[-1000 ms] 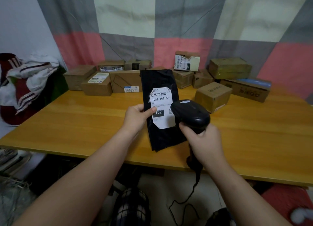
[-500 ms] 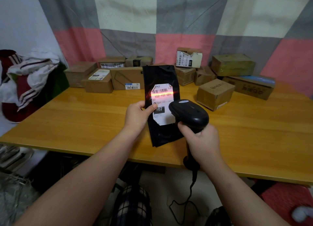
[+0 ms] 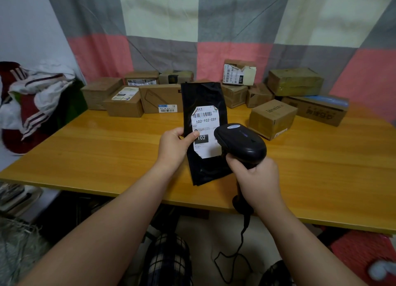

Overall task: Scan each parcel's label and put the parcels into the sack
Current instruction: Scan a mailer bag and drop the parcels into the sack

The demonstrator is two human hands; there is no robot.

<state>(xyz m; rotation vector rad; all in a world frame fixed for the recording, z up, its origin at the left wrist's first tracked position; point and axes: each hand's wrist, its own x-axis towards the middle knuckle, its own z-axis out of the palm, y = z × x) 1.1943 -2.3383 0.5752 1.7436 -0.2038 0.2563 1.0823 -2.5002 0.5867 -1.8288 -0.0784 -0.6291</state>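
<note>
Over the near edge of the orange wooden table (image 3: 107, 153), my right hand (image 3: 257, 178) wraps round the grip of the black corded barcode scanner (image 3: 242, 144), whose head faces the white shipping label (image 3: 204, 123). My left hand (image 3: 173, 146) pinches the left edge of the flat black plastic parcel (image 3: 203, 95), held above the table's middle, long axis upright, top leaning slightly left, label toward me. The red scan line across the barcode is gone. Bare tabletop lies either side; brown cardboard boxes (image 3: 272, 118) line the table's far edge.
</note>
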